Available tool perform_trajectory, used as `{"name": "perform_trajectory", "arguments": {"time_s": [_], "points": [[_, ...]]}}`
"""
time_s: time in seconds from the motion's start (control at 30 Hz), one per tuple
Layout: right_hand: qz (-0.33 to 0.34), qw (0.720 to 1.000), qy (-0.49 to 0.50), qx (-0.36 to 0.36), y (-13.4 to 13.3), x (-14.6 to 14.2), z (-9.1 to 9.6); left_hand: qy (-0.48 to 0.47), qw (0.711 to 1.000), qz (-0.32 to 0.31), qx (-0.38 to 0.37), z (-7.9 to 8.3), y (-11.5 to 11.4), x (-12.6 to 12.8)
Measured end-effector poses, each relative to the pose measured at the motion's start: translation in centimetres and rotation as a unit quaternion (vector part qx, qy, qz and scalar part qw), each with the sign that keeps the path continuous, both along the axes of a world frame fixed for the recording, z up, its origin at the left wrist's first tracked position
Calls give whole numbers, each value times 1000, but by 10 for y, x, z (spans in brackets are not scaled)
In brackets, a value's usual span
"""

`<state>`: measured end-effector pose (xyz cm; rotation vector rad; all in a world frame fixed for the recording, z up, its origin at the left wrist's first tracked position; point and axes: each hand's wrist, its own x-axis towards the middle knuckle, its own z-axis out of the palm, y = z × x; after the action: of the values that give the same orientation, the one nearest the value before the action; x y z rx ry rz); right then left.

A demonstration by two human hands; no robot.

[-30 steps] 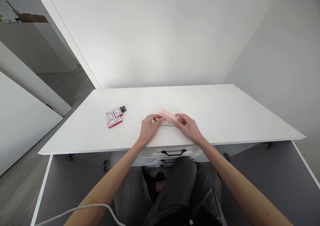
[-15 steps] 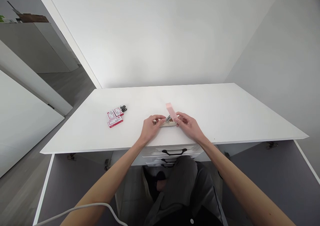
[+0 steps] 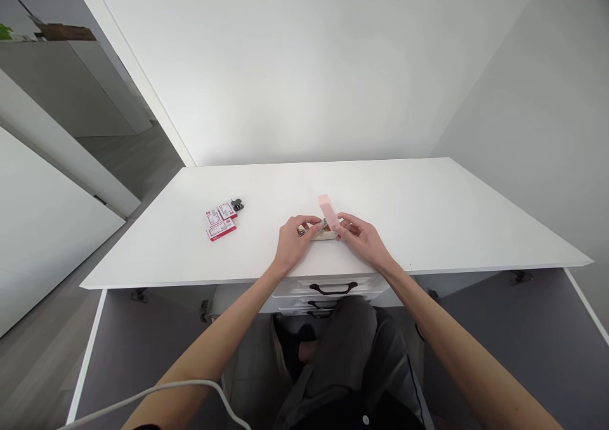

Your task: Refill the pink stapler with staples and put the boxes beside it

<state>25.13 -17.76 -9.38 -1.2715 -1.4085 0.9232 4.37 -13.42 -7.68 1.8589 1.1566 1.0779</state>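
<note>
A long, narrow cream case (image 3: 325, 235) rests near the front edge of the white tabletop, its pink lid (image 3: 328, 210) tilted up. Small silvery metal bits (image 3: 325, 224) show inside, too small to name. My left hand (image 3: 297, 236) is at the case's left end, with thumb and forefinger pinched together by the metal bits. What lies between those fingertips is hidden. On the other side, my right hand (image 3: 360, 236) grips the lower end of the pink lid between thumb and fingers.
Several red-and-white printed cards or packs (image 3: 221, 229) lie at the left of the tabletop (image 3: 428, 214), beside a small black object (image 3: 236, 204). Drawers with dark handles (image 3: 333, 288) are below the front edge. A white cable (image 3: 190, 384) crosses my left forearm.
My left hand has shifted slightly right, closer to the pink lid, and covers more of the metal bits. My right hand keeps its hold on the lid. The view has moved a little.
</note>
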Motion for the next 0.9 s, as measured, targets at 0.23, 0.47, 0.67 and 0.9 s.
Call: {"name": "perform_trajectory", "arguments": {"time_s": [0.23,0.47,0.67,0.9], "points": [[-6,1000,5,-3,0,0,0,-20,1000,10,-10,0,0,1],[-6,1000,13,-5,-1,1,-2,-13,999,8,-29,-2,0,0],[-6,1000,15,-6,-2,0,1,-24,999,-1,-24,-3,1,0],[-9,1000,19,-9,-3,-1,4,-9,1000,14,-10,0,-2,1]]}}
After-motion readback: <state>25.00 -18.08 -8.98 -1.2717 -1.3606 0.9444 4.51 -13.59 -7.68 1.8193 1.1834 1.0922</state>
